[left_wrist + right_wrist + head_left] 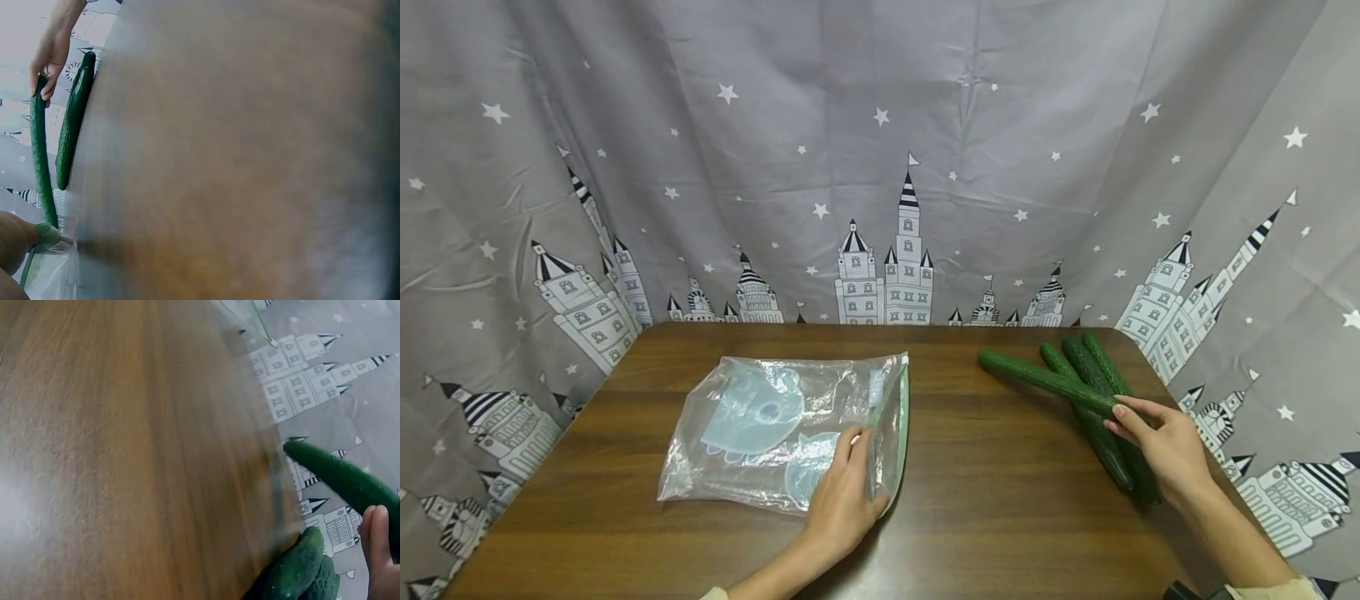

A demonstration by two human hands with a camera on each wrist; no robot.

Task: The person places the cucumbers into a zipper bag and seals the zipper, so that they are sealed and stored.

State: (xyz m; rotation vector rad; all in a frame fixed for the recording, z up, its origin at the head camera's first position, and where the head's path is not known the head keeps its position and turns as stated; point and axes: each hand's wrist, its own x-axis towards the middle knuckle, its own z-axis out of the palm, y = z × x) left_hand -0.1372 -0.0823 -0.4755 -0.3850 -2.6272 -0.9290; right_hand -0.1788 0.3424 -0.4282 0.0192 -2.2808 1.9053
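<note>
A clear zip bag (842, 392) with pale blue animal prints and a green-edged mouth lies on the table, its mouth facing right. My left hand (842, 500) grips the bag by the mouth side; the left wrist view shows part of this hand (15, 250) at its lower left. On the right, my right hand (1168, 446) holds a long green cucumber (1045, 377) by its near end, fingers and thumb around it. The cucumber's far end points left, towards the back. Beneath it, three more cucumbers (1108, 450) lie together on the table.
The brown wooden table (970, 533) has rounded back corners. A grey curtain (1000, 183) printed with castles and stars hangs behind and along both sides. The cucumber pile lies close to the table's right edge.
</note>
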